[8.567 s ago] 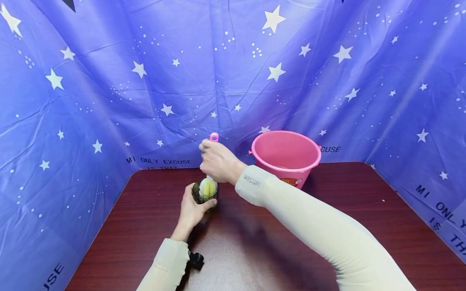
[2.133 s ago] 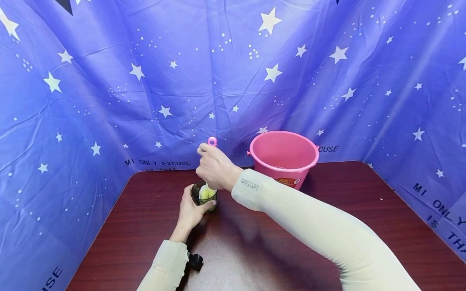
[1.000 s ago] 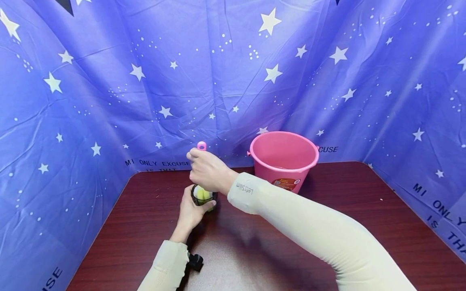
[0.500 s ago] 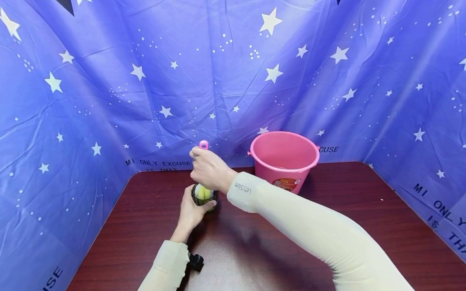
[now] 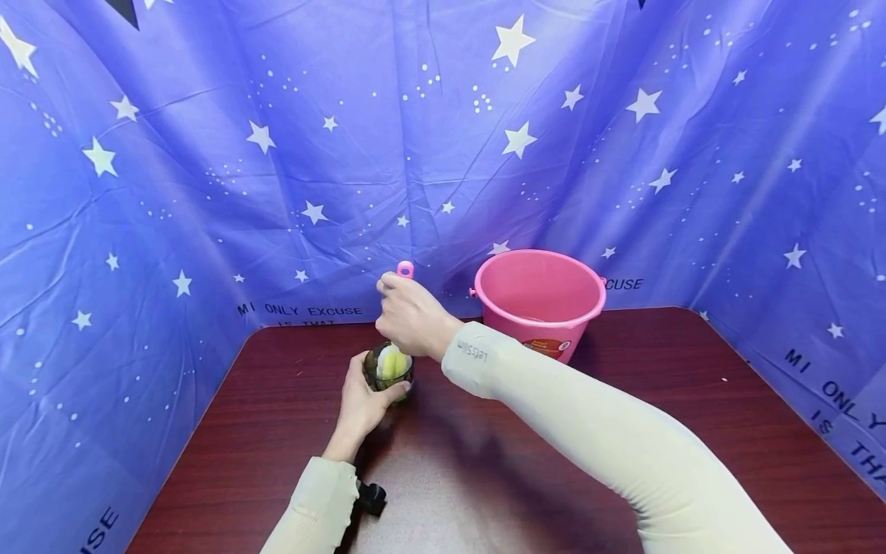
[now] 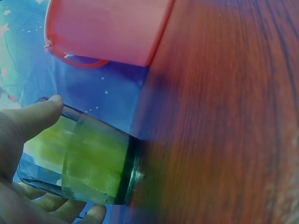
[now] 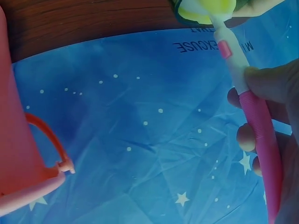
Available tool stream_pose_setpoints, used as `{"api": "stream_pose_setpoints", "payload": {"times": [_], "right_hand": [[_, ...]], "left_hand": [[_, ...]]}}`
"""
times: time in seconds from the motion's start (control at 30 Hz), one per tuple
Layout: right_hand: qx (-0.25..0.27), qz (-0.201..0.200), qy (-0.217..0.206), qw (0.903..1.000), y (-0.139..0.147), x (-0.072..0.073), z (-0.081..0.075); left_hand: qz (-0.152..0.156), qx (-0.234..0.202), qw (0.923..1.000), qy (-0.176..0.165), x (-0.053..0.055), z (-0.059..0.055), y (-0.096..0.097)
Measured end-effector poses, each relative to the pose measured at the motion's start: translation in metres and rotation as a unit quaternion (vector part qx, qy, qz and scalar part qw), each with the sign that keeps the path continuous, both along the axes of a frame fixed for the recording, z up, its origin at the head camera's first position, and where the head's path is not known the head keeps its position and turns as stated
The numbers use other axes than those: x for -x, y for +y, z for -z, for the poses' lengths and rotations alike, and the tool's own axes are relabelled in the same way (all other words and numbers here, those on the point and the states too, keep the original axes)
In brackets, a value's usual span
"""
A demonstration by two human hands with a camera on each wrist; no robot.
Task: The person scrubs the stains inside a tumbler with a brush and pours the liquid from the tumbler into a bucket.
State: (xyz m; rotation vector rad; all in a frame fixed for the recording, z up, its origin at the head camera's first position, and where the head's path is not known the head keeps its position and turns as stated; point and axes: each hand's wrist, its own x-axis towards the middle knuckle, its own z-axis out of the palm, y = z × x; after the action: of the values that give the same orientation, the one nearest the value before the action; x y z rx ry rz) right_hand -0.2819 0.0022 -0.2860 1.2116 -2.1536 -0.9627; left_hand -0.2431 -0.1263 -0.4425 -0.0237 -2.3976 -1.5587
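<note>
My left hand (image 5: 363,402) holds a dark green-tinted drinking glass (image 6: 96,161) around its side. In the left wrist view the glass stands upright with its base at the tabletop. My right hand (image 5: 417,315) grips a bottle brush by its pink and white handle (image 7: 259,121), above the glass. The looped end of the handle (image 5: 405,268) sticks up past my fist. The brush's yellow and white sponge head (image 5: 392,363) is down inside the glass, with its upper part showing at the rim. Its lower part appears as a yellow-green blur through the glass wall.
A pink bucket (image 5: 491,327) with a label stands at the back, right of my hands. The dark red wooden table (image 5: 277,431) ends at a blue star-printed curtain (image 5: 346,154). A black device (image 5: 371,498) juts from my left cuff.
My right hand and the brush handle have swung left, then back right over the last two seconds. The sponge head has shifted in the glass. My left hand and the glass stay in place.
</note>
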Motion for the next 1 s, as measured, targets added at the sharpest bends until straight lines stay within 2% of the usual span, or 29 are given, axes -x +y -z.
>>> {"api": "stream_pose_setpoints", "payload": {"times": [0.27,0.5,0.67,1.0], "right_hand": [[0.020,-0.003,-0.020,0.9996,0.0058,-0.0005,-0.0004],[0.016,0.004,-0.031,0.9994,0.0073,-0.0013,-0.0030],[0.016,-0.006,-0.043,0.9989,0.0056,-0.0047,-0.0064],[0.011,-0.016,-0.038,0.9991,0.0005,-0.0073,-0.0070]], "left_hand": [[-0.001,0.004,1.0000,-0.003,-0.0005,-0.0002,-0.0016],[0.001,0.003,1.0000,-0.005,0.0000,-0.0003,-0.0004],[0.002,0.000,1.0000,-0.003,-0.0002,-0.0004,-0.0001],[0.006,0.005,1.0000,-0.003,-0.0001,-0.0002,-0.0008]]}}
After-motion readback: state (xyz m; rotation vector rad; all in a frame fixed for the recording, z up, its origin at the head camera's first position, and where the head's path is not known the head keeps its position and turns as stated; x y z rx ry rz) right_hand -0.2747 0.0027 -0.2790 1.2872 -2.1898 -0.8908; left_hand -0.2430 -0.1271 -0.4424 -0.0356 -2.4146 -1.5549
